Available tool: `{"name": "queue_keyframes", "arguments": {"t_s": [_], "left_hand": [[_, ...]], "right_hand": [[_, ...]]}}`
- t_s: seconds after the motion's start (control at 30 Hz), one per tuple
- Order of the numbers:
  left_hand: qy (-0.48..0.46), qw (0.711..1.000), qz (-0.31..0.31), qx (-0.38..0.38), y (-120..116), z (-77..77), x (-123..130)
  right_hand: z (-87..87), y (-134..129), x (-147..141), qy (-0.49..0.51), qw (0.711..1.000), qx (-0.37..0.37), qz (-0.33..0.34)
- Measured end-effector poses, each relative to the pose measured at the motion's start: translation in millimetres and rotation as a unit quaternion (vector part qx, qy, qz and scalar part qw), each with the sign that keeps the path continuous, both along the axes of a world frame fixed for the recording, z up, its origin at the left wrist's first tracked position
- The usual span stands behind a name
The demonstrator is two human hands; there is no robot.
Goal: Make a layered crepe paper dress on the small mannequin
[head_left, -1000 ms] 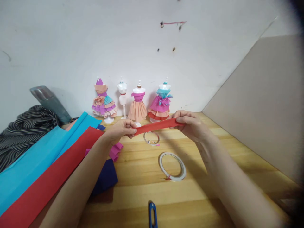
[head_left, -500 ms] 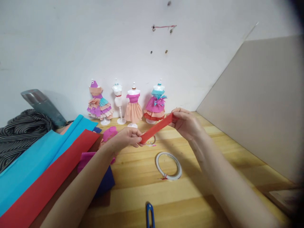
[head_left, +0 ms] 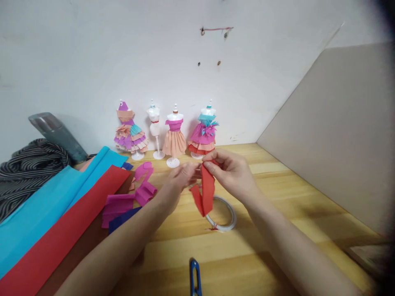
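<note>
A red crepe paper strip (head_left: 208,191) hangs in a bent loop from my right hand (head_left: 230,172), whose thumb and fingers pinch its upper end. My left hand (head_left: 182,179) is closed at the same end, its fingertips partly hidden by the strip. Below the paper, a white roll of double-sided tape (head_left: 233,218) lies flat on the wooden table (head_left: 262,255), partly covered by the strip. A blue-handled tool (head_left: 195,277), cut off by the frame, lies at the near edge.
Small mannequins in paper dresses (head_left: 174,142) and a bare white mannequin (head_left: 154,127) line the wall. Left lie blue paper (head_left: 89,181), red paper (head_left: 77,218), magenta pieces (head_left: 119,207), a striped cloth (head_left: 33,172) and a bottle (head_left: 58,135). A grey panel (head_left: 345,123) rises on the right.
The strip was stretched between my two hands. My hands have come together, the left moving right and the right moving left, and the strip now hangs folded down.
</note>
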State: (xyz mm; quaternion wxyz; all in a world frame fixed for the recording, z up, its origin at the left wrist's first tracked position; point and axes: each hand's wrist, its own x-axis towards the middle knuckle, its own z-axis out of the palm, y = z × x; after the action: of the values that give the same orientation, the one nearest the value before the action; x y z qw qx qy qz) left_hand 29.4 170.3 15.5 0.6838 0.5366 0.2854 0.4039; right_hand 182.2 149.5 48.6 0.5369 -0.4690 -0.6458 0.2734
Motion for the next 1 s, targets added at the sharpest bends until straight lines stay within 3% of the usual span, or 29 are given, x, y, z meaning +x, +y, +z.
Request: {"name": "queue_keyframes", "arguments": {"t_s": [0.1,0.2,0.3,0.47,0.57,0.87,1.0], "left_hand": [[0.044,0.998,0.053,-0.004,3,2.4,-4],[0.116,0.974,0.140,0.137,0,7.2,-7],[0.140,0.957,0.143,0.212,-7,10.7,-6],[0.072,0.988,0.105,0.091,-12,11.0,1],[0.085,0.990,0.114,0.024,-13,11.8,3],[0.090,0.993,0.081,0.002,-17,7.1,6],[0.087,0.990,0.112,0.004,-19,-0.6,11]], "right_hand": [[-1.4,-1,-1,-0.077,0.995,0.055,-0.023],[-1.3,-4,-3,-0.114,0.989,0.086,-0.028],[-1.5,-7,-7,-0.134,0.984,0.113,-0.041],[-2.9,-9,-10,-0.129,0.982,0.134,-0.044],[-5.3,-7,-10,-0.120,0.984,0.124,-0.038],[-12.8,6,-4,-0.114,0.987,0.096,-0.066],[-14.1,11,-1,-0.095,0.988,0.104,-0.070]]}}
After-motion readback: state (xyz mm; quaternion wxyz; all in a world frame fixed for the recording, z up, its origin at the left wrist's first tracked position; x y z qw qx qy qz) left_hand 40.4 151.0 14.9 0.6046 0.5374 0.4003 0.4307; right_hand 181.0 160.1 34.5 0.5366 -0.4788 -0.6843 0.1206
